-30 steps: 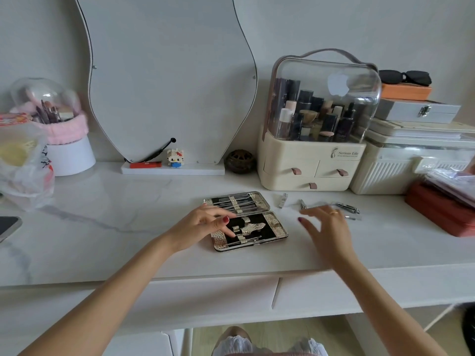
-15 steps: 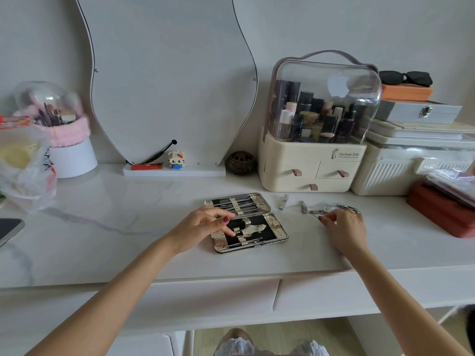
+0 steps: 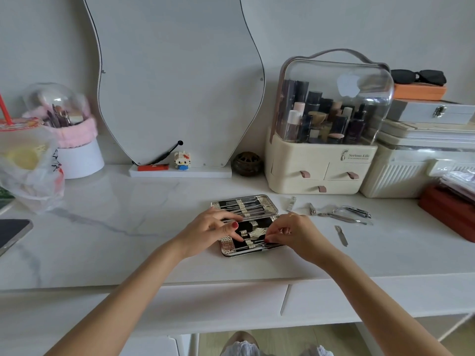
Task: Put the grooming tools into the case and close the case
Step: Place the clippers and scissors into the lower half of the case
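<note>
On cream organizer (image 3: pixel 318 176) front: "Serious Life"; hands at open case (image 3: pixel 246 209).

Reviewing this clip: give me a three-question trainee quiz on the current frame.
1. True or false: the silver hinged grooming case lies open on the white marble-look desk.
2. Where do the loose steel tools lie, such as the slim metal file? A) left of the case B) right of the case
3. Which hand rests on the case's left part?

Key: 1 true. 2 B. 3 The left hand; the right hand works at the lower half.
</note>
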